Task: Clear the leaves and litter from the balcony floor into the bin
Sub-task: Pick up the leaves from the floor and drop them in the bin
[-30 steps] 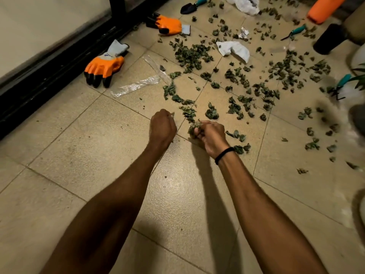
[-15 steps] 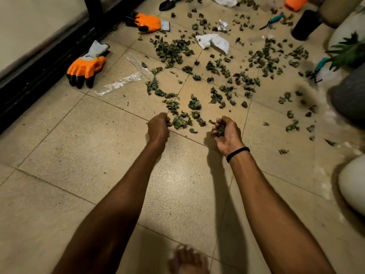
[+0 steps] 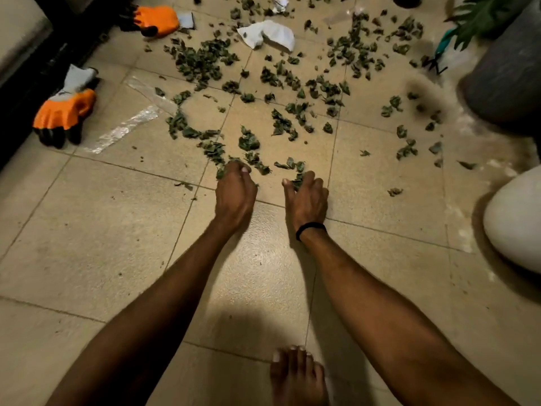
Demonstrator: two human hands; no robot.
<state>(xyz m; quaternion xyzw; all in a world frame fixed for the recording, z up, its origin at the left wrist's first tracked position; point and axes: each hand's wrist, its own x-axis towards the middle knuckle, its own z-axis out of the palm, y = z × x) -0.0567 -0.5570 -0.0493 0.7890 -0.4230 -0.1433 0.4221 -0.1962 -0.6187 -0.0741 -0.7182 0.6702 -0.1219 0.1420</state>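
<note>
Gathering step: by my reading, the person is scooping loose leaves (image 3: 248,140) off the tiled floor (image 3: 87,230) by the handful; most of the litter is not yet lifted.
Far left of the fingers: an orange work glove (image 3: 66,109) lies well apart from the left hand, with a clear plastic strip (image 3: 126,127) between glove and leaves.
Left hand (image 3: 235,191): knuckles up, fingers (image 3: 237,168) curled down and drawn together over leaf scraps, one scrap poking out at their left side; how much is inside I cannot tell.
Leaves ahead: the nearest clumps sit just beyond the left fingertips, in a ragged band whose long axis runs left to right across both hands; the thick scatter is farther out.
Right hand (image 3: 307,197): palm turned inward, fingers (image 3: 310,177) curled round a small bunch of leaves, thumb stretched toward the left hand.
Gap: a few flat leaves lie just past the right thumb, between the two hands.
Deciding relation: everything left lies forward of the fingertips, so the next reach goes away from the body; the left hand is nearer the big clump.
Far beyond the fingers: crumpled white paper (image 3: 266,35).
Right of the fingers: a grey pot (image 3: 509,68) and a white pot (image 3: 518,221), well apart.
Bin: not in view.
</note>
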